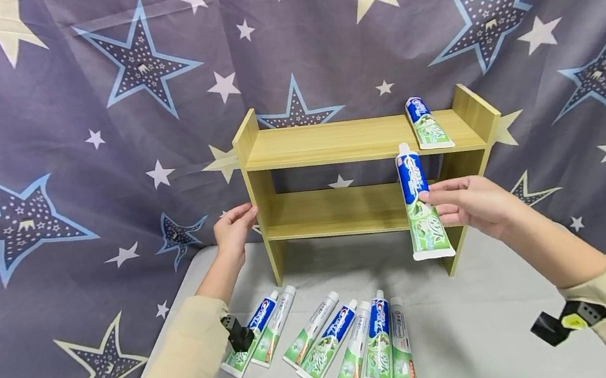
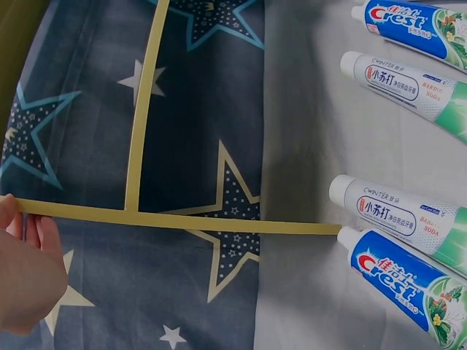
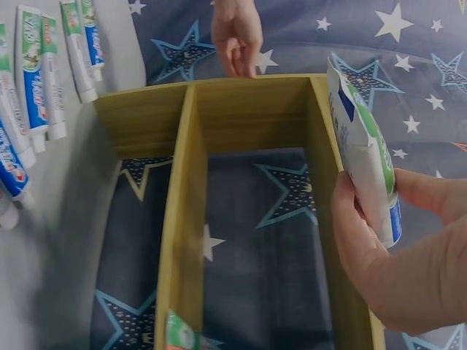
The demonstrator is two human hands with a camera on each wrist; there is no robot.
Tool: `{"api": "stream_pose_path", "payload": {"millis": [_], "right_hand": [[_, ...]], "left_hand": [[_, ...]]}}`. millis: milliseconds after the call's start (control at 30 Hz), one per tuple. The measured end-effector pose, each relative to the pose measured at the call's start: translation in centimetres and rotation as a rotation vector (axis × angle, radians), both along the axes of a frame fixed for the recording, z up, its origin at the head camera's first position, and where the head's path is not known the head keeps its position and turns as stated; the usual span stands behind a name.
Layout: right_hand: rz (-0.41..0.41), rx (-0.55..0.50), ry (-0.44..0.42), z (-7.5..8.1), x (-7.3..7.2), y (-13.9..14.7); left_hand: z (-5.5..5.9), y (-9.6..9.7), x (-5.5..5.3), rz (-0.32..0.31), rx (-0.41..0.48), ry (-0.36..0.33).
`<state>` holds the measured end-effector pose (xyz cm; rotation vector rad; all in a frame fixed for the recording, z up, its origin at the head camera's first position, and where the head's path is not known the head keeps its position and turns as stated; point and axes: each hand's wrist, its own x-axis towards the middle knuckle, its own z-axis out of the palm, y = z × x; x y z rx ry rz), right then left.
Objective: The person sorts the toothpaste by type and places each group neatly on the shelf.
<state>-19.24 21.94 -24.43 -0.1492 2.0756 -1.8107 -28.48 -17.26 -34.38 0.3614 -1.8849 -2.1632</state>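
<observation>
My right hand [image 1: 476, 205] pinches a blue, white and green Crest toothpaste tube [image 1: 426, 223] between thumb and fingers. The tube is held cap up in front of the shelf's right half; the right wrist view shows this tube [image 3: 365, 157] edge-on. A wooden two-tier shelf [image 1: 335, 210] stands on the table. The fingertips of my left hand [image 1: 234, 232] touch the front edge of its left side panel from outside, also seen in the left wrist view, where the hand [image 2: 33, 270] is partly cut off. Another Crest tube [image 1: 428, 123] lies on the top board near the right end.
Several toothpaste tubes lie on the grey table in front of the shelf. Some are Crest tubes [image 1: 328, 345]; others are white and green baking soda tubes [image 1: 402, 347]. A dark cloth with stars [image 1: 308, 25] hangs behind the shelf and at the sides.
</observation>
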Motion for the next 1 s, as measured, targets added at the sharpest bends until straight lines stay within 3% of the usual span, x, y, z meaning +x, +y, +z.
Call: {"api": "stream_pose_path", "payload": {"millis": [367,633,867,1000], "right_hand": [[-0.071,0.001,0.013,3.5,-1.4,-1.4],[-0.125,-0.017,0.073,5.7,-3.4,-2.6],[-0.292,0.166,0.160,6.6,-5.4,-3.5],[-0.379,0.211,0.181,7.1,-6.7,-4.0]], "left_hand": [[0.0,0.1,0.2,0.007,-0.013,-0.018],[0.3,0.1,0.0,0.009,-0.011,-0.013],[0.1,0.0,-0.2,0.005,-0.015,-0.028],[-0.1,-0.1,0.0,0.008,-0.013,-0.023]]}}
